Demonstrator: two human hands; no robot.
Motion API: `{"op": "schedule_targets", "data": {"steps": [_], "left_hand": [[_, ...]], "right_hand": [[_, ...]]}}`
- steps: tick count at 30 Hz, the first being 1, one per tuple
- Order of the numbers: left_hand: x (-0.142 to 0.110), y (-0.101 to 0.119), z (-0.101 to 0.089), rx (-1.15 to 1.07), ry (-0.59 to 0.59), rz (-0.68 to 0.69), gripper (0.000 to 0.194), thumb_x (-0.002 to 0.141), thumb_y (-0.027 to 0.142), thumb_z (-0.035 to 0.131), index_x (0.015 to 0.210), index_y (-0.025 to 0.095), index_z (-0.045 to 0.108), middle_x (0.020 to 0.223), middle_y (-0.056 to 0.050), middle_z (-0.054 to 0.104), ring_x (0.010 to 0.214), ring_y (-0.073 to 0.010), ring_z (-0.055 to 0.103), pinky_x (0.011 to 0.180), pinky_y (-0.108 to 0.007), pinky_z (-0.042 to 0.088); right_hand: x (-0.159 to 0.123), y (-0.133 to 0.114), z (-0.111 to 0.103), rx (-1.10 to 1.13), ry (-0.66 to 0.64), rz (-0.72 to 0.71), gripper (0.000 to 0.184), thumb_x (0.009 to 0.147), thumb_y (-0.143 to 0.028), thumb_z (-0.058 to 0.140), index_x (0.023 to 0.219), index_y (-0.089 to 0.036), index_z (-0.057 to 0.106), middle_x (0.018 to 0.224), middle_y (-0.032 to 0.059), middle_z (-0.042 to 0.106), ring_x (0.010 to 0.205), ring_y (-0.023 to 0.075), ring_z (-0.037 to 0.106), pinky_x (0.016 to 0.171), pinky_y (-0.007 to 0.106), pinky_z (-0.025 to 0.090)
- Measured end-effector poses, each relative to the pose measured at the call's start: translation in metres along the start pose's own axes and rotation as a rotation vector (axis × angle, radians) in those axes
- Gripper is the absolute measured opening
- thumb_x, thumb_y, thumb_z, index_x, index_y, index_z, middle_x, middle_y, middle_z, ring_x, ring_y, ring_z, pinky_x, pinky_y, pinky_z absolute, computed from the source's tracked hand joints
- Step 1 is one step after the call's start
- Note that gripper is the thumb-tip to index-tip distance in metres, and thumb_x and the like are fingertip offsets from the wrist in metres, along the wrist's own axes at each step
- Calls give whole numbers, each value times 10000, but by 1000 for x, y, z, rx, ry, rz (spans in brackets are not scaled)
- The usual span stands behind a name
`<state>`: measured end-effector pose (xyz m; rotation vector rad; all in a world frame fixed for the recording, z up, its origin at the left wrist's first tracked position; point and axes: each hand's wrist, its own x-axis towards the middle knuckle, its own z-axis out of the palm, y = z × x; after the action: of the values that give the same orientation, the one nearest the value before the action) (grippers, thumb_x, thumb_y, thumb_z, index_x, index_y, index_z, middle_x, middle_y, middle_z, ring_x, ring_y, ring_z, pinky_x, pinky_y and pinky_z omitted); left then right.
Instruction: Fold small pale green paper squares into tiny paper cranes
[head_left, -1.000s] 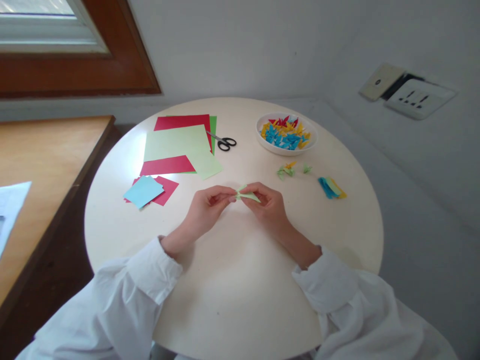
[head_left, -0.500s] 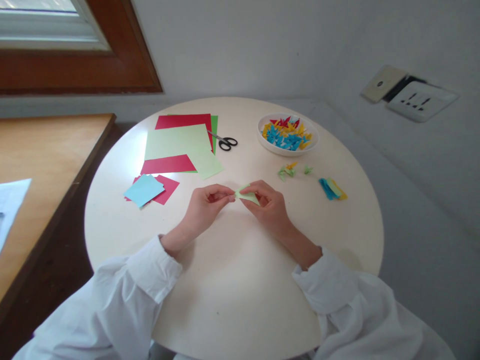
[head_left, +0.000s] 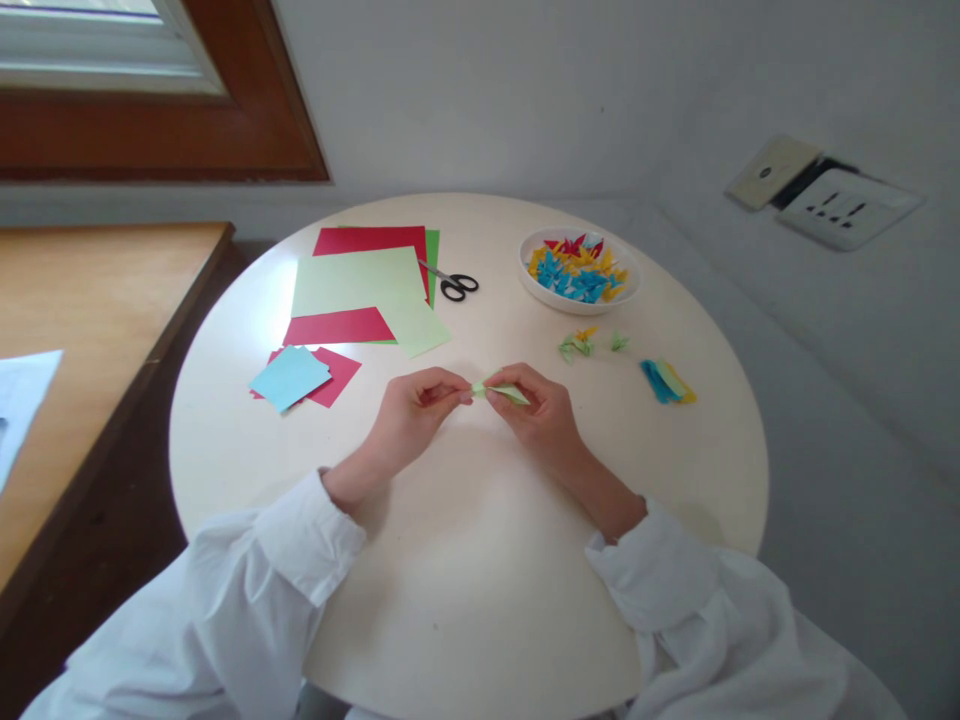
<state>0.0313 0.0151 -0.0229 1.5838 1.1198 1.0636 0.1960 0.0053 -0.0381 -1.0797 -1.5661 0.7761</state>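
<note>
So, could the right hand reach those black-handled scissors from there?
Probably yes: nothing lies between the right hand and the black-handled scissors, though it would likely have to release the folded light green paper.

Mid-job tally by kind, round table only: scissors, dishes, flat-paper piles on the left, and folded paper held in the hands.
Scissors: 1
White dish: 1
Large-sheet pile and small-square pile: 2
Green folded piece between left hand and right hand: 1
Total: 5
</note>
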Motion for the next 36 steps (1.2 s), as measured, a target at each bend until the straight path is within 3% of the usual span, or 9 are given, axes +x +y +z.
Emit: {"op": "schedule_targets", "data": {"steps": [5,18,36], "left_hand": [[-1,1,0,-17,-19,-15,91,708,233,623,707,146,649,647,-33,664,605,-130,587,533,-227,433],[1,8,3,-279,-96,-253,151,636,264,726,667,139,647,639,-11,652,646,-139,630,638,-256,484],[0,5,1,-68,-32,-129,152,706,293,652,675,145,641,646,-36,674,614,-147,613,548,-252,447]], "right_hand": [[0,-1,1,30,17,11,33,750,-214,615,732,-186,618,738,16,637,715,130,589,651,256,467],[-2,4,2,-52,126,-77,59,763,-199,603,706,-197,618,728,12,628,701,134,581,639,267,455],[-2,-3,5,-35,122,-19,62,750,-207,592,691,-187,600,699,5,606,651,124,546,579,253,421]]}}
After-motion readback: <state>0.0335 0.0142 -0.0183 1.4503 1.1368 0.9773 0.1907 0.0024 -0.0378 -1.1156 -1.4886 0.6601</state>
